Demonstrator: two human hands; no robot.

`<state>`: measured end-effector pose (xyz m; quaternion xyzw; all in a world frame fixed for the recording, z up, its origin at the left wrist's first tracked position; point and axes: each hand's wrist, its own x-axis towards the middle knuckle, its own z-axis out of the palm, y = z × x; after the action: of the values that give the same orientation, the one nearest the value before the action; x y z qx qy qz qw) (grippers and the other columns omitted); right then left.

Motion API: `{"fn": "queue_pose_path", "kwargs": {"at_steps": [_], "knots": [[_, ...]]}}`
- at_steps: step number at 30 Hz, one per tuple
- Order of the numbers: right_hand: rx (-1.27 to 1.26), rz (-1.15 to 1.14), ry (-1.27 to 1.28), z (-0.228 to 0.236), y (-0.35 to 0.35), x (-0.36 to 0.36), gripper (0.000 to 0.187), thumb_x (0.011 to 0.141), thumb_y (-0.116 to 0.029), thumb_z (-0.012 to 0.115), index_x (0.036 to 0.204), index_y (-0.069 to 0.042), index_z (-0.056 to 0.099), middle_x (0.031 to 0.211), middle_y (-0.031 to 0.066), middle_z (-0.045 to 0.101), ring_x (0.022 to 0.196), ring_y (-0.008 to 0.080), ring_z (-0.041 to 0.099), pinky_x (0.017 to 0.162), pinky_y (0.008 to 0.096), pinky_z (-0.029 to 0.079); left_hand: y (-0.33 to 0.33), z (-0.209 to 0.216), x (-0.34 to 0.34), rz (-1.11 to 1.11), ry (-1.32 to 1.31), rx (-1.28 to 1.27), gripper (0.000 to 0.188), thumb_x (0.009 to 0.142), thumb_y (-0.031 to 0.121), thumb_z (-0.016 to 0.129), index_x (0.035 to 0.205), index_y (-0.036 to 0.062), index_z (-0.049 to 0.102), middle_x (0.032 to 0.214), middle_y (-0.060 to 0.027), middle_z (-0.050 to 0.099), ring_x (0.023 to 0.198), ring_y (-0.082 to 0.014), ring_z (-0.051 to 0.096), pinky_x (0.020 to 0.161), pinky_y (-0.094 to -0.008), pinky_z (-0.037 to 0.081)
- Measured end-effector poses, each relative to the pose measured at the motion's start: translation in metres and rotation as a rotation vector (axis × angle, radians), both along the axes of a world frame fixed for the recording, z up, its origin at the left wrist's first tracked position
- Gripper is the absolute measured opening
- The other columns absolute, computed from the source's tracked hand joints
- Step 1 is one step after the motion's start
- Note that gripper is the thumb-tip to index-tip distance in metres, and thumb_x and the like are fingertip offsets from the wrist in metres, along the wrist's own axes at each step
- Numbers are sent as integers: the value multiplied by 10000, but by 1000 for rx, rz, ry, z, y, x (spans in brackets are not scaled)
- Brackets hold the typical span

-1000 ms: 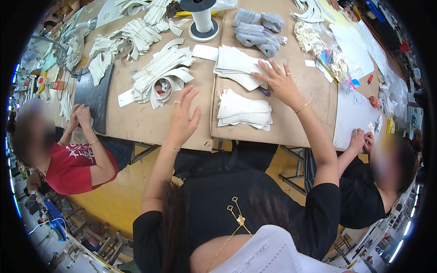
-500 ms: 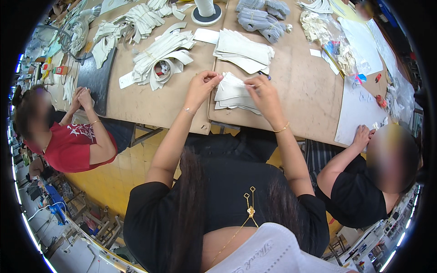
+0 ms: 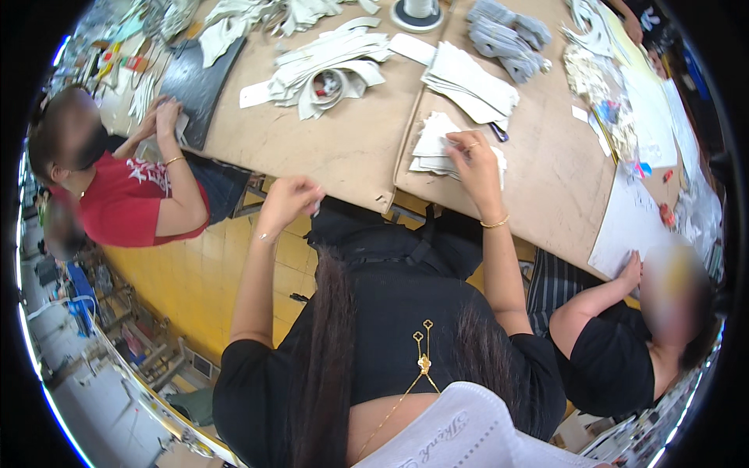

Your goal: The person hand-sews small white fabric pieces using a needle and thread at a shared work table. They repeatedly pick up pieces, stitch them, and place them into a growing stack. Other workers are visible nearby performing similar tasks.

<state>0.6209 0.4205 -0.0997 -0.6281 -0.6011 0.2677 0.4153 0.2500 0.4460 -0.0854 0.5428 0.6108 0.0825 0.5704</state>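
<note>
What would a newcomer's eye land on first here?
Probably the person's bare right hand, over the nearer stack of flat, white, flared pieces just right of centre. Next, the large bundle of curved white strips on the brown tabletop, upper left of that stack. Then the bright red short-sleeved shirt on the co-worker at far left.

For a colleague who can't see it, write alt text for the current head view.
A bare right hand is over a stack of white pieces on a tan table, a second stack beyond it; the left hand is near the table's edge. White strips lie farther left and grey bundles farther back, with co-workers on both sides.
</note>
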Motion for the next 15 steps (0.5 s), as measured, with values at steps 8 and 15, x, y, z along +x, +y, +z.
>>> {"fn": "queue_pose_path", "kwargs": {"at_steps": [8, 15], "knots": [[-135, -402, -359, 0, 7, 57, 272, 838, -174, 748, 1031, 1, 672, 1038, 147, 616, 906, 279, 634, 804, 362, 510, -107, -99, -86, -439, 859, -486, 321, 763, 140, 770, 1035, -23, 721, 1052, -218, 707, 1029, -356, 677, 875, -404, 542], [-327, -443, -400, -21, 23, 77, 392, 759, -275, 827, 961, 8, 645, 970, 159, 650, 895, 284, 645, 795, 359, 515, -101, -137, -32, -784, 812, -62, 253, 815, 146, 639, 989, -7, 738, 1089, -210, 701, 1055, -334, 675, 871, -399, 552]]}}
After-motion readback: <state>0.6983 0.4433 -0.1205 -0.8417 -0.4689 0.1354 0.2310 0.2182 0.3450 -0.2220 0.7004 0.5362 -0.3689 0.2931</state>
